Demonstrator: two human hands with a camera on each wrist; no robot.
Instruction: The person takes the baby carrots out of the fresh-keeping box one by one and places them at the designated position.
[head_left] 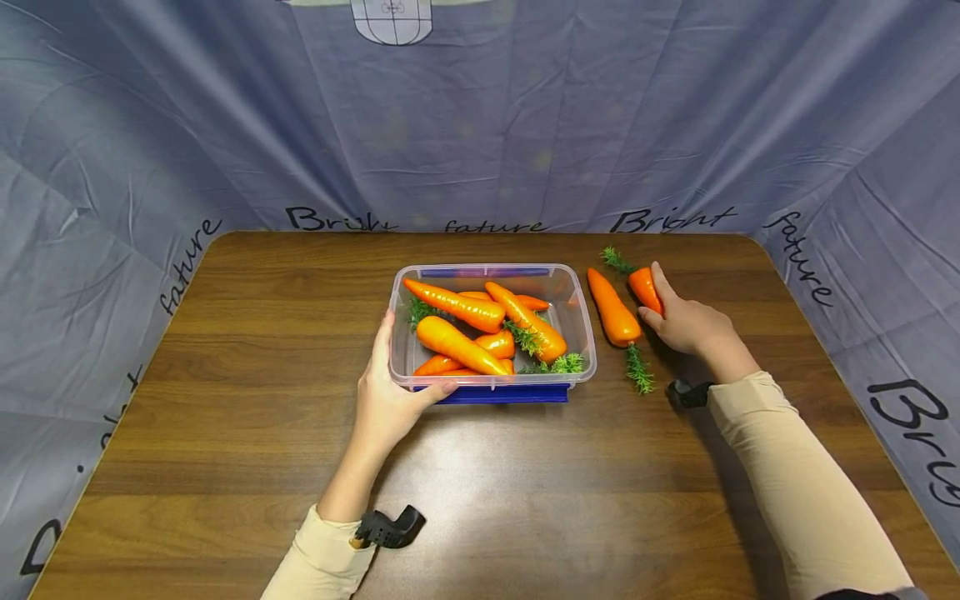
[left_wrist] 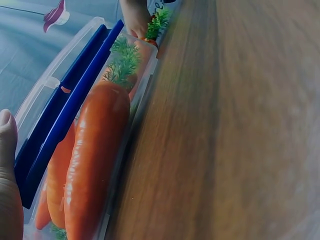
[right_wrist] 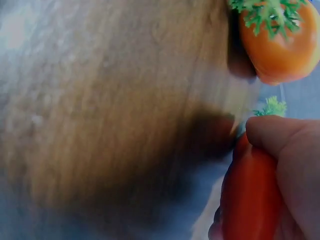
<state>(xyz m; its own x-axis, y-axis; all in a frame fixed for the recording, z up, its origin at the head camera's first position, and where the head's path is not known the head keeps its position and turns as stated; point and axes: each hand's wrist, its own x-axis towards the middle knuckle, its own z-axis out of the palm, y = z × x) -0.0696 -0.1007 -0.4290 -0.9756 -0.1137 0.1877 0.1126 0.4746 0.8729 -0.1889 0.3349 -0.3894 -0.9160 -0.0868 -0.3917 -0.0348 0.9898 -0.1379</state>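
My right hand [head_left: 693,327] clasps a glossy red-orange carrot [right_wrist: 251,197]; only the head view looks down into the box [head_left: 540,380] my left hand [head_left: 386,402] grips.

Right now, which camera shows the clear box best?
The head view: the clear box shows nearly its whole rim, with carrots inside. The left wrist view has only part, close up; the right wrist view shows none.

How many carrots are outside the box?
2: one carrot lies on the table just right of the box; another carrot is in the right hand. Overlapping carrots inside aren't counted; some may be hidden.
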